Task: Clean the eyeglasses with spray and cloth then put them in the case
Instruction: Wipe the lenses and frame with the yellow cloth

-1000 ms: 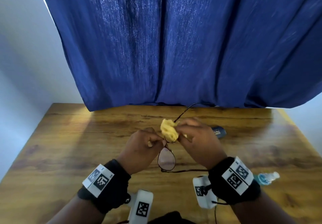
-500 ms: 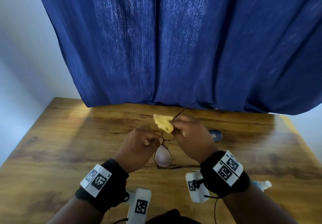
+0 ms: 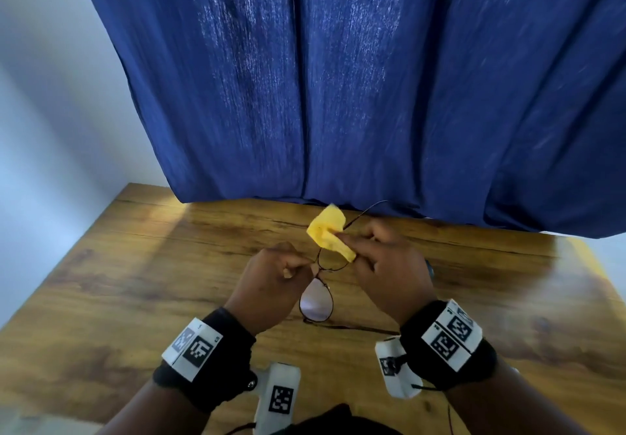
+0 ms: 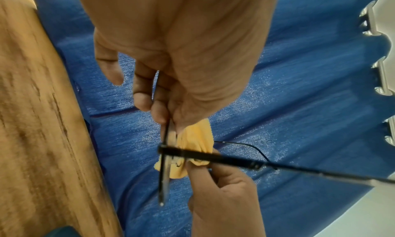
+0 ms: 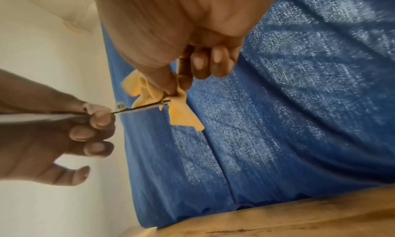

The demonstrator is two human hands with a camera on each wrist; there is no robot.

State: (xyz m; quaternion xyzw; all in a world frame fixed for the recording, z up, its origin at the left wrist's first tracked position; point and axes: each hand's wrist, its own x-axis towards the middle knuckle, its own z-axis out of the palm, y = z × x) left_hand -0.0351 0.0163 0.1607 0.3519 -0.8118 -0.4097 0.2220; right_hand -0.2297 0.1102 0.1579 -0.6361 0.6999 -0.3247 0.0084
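Thin dark-framed eyeglasses (image 3: 316, 304) hang in the air over the wooden table (image 3: 135, 282), temples unfolded. My left hand (image 3: 305, 263) pinches the frame between the two lenses; in the left wrist view the left hand (image 4: 166, 115) grips the rim edge-on. My right hand (image 3: 349, 245) pinches a crumpled yellow cloth (image 3: 327, 231) around the far lens, seen from below as thumb and forefinger (image 5: 173, 88) squeezing the cloth (image 5: 181, 115) on the rim (image 5: 141, 108). The near lens is bare. A sliver of the dark case (image 3: 430, 269) shows behind my right hand.
A blue curtain (image 3: 338, 95) hangs right behind the table's far edge. A white wall (image 3: 50, 112) stands on the left. Wrist cameras and black straps sit low in the head view.
Both hands and the glasses have drifted slightly farther from me. The cloth has opened out a little above the far lens. The spray bottle at the right has dropped out of sight.
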